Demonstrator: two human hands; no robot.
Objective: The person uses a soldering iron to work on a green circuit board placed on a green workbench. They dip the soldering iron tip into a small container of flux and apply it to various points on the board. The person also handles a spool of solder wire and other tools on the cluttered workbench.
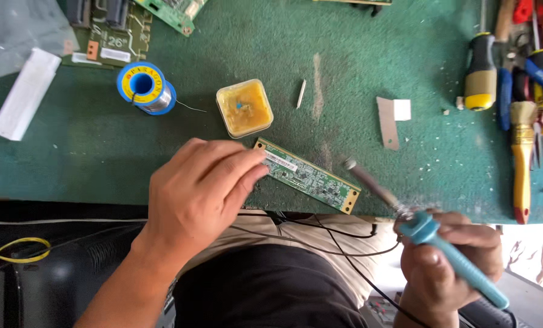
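The left hand (pixel 201 191) lies palm down on the near edge of the bench, fingers bent loosely and bunched, their tips pressing on the left end of a narrow green circuit board (pixel 308 175). The board is a long thin strip, glossy, studded with tiny dark chips and edged with a pale connector; it lies slantwise on the mat, its right end almost at the bench edge.

The right hand (pixel 447 267) is closed around a soldering iron (pixel 441 243), the smooth teal plastic handle running back past the wrist. The dull grey metal shaft, scorched and rough-looking, points up and left, its tip hovering just off the board's right end; I cannot tell whether it touches the mat.

The mat (pixel 356 79) is dark green felt, fuzzy, scuffed pale in streaks and speckled with white crumbs. Just beyond the board sits a small square tub of flux (pixel 244 108), clear plastic with rounded corners, filled with waxy amber paste. To its left stands a spool of solder wire (pixel 145 88), blue rims, shiny grey wire trailing a loose end. A white flat block (pixel 25 94) lies far left. At the right edge is a heap of tools, among them a yellow-handled brush (pixel 522 158) and a black-and-yellow screwdriver (pixel 481 73).
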